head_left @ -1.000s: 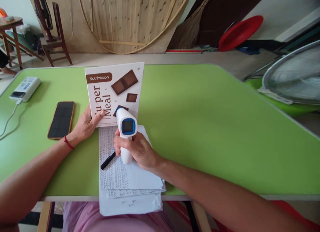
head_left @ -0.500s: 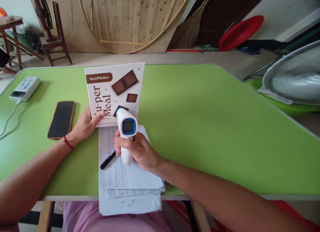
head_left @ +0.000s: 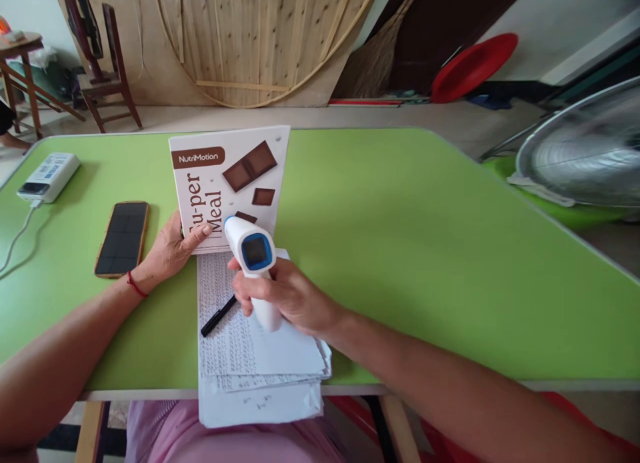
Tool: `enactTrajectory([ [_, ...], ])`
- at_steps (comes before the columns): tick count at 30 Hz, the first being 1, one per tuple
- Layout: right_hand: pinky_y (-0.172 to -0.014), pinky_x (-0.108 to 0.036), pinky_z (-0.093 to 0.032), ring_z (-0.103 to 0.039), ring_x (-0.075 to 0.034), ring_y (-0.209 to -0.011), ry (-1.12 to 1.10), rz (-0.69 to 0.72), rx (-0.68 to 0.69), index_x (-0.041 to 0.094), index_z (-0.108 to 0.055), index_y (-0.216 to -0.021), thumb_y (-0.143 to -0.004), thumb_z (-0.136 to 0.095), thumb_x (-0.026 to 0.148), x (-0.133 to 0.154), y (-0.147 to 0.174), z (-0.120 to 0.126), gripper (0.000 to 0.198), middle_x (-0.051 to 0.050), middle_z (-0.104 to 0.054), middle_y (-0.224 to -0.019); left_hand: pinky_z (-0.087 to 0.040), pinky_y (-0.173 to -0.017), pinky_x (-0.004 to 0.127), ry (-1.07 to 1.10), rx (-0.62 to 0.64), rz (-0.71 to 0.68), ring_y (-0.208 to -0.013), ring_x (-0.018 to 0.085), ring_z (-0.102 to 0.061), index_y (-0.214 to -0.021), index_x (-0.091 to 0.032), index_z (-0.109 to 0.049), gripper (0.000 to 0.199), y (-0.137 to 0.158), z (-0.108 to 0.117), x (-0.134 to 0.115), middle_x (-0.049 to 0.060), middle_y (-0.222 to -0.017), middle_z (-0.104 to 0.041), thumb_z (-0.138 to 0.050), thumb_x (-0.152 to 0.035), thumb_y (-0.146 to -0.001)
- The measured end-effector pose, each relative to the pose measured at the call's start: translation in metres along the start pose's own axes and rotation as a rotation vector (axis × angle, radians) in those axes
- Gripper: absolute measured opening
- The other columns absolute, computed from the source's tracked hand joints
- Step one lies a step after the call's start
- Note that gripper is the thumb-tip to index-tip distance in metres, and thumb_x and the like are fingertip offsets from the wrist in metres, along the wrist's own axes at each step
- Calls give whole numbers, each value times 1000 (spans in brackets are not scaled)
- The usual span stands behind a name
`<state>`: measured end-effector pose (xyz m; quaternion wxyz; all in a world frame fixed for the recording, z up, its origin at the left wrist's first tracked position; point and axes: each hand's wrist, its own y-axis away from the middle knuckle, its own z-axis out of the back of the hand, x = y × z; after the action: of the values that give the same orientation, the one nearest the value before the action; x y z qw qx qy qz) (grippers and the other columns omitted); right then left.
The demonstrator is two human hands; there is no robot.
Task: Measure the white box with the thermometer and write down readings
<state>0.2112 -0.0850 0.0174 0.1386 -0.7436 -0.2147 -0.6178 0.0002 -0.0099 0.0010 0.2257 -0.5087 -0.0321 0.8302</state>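
My left hand (head_left: 173,246) grips the lower left edge of a white box (head_left: 195,200) marked NutriMotion, with chocolate pieces printed on its face; the thumb lies on the front and the other fingers are hidden behind. My right hand (head_left: 285,293) is wrapped round the handle of a white infrared thermometer (head_left: 257,246) with a blue-rimmed, dark screen facing me. Its nose tilts to the left, in front of the box's lower part. Below both lies a stack of handwritten papers (head_left: 260,363), reaching past the table's near edge. A black pen (head_left: 217,318) rests on the papers, partly covered by my right hand.
On the green table (head_left: 425,250), a smartphone (head_left: 123,240) lies left of my left hand. A white power bank (head_left: 49,176) with a cable (head_left: 20,233) sits farther left. Beyond are a wooden chair (head_left: 107,83), a red basin (head_left: 473,66) and a large fan (head_left: 585,143) at the right.
My right hand has turned the thermometer, so its nose points more to the left and its handle has swung right. The box and my left hand stay nearly the same.
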Motion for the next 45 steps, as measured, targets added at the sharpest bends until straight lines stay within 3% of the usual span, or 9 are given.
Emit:
enactTrajectory([
  [4, -53, -27, -45, -54, -13, -60, 429, 158, -5, 22, -61, -88, -79, -71, 40, 50, 17, 34, 23, 0, -61, -74, -52, -94, 48, -3, 10, -17, -109, 31, -62, -113, -18, -62, 53, 0, 1, 0, 14, -118, -68, -52, -66, -91],
  [7, -78, -42, -53, -64, -27, -88, 959, 277, -177, 25, -68, -105, -70, -79, 38, 69, 25, 77, 39, -9, -71, -101, -53, -94, 47, 2, -2, -21, -108, 29, -62, -111, -18, -61, 48, 0, 1, 0, 13, -119, -67, -54, -62, -92],
  [10, -87, -53, -49, -65, -32, -88, 1332, 203, -149, 23, -72, -110, -70, -76, 27, 60, 25, 121, 40, -14, -73, -97, -53, -94, 46, 43, 5, -28, -110, 29, -62, -116, -18, -60, 48, 0, 0, 0, 13, -122, -66, -57, -58, -91],
  [16, -73, -40, -52, -67, -27, -81, 1367, 75, -85, 14, -65, -127, -79, -67, 31, 15, 10, 162, 52, -14, -75, -100, -54, -90, 46, 73, 30, -19, -107, 30, -64, -115, -17, -61, 50, 3, 2, 1, 14, -119, -67, -63, -58, -88],
  [31, -64, -39, -42, -55, -23, -65, 1298, 238, -73, 17, -70, -118, -80, -68, 47, 4, 2, 150, 49, -7, -65, -73, -56, -81, 45, -27, 50, 12, -98, 30, -66, -113, -18, -61, 53, 6, 6, 0, 12, -111, -69, -63, -63, -85],
  [37, -79, -44, -49, -64, -29, -85, 1439, 209, -99, 22, -68, -120, -74, -71, 34, 6, 9, 147, 48, -10, -70, -94, -58, -82, 44, -3, -14, -11, -100, 30, -67, -116, -18, -57, 55, 8, 5, -4, 12, -114, -69, -68, -61, -82],
  [40, -89, -49, -50, -64, -32, -101, 1527, 394, -160, 19, -66, -120, -76, -66, 23, 12, 15, 136, 44, -14, -69, -110, -57, -86, 44, -12, -50, -32, -104, 30, -66, -117, -17, -56, 57, 7, 6, -1, 13, -116, -67, -67, -61, -84],
  [43, -77, -40, -53, -64, -23, -84, 1488, 703, -167, 20, -69, -110, -88, -60, 19, 13, 15, 111, 24, -9, -71, -93, -56, -91, 46, -65, -109, -69, -109, 31, -64, -119, -16, -55, 58, 2, 8, 7, 15, -121, -64, -66, -61, -85],
  [45, -69, -34, -52, -61, -18, -75, 1447, 856, -51, 19, -69, -103, -92, -61, 17, 9, 12, 91, 14, -6, -69, -83, -54, -94, 49, -91, -114, -98, -112, 32, -62, -121, -16, -53, 58, -1, 10, 12, 16, -123, -63, -66, -60, -85],
])
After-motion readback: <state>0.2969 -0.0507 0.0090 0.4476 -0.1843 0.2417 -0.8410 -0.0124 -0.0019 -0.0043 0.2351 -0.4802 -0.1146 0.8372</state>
